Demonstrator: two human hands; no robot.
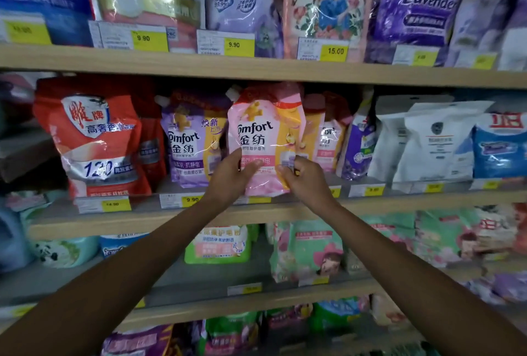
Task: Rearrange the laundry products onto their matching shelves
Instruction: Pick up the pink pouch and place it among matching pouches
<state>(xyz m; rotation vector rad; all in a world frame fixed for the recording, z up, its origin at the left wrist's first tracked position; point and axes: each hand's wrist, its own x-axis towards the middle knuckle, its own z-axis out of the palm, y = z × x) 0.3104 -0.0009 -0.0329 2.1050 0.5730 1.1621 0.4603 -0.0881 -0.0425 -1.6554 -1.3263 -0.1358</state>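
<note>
A pink Comfort pouch stands upright at the front of the middle shelf. My left hand grips its lower left side with the thumb across the front. My right hand pinches its lower right edge. A purple Comfort pouch stands just left of it, and another pink Comfort pouch is partly hidden behind it on the right.
On the middle shelf a red pouch stands at the left and white bags at the right. The top shelf holds a lavender pouch among others. Green and pink packs fill the lower shelf. Yellow price tags line the shelf edges.
</note>
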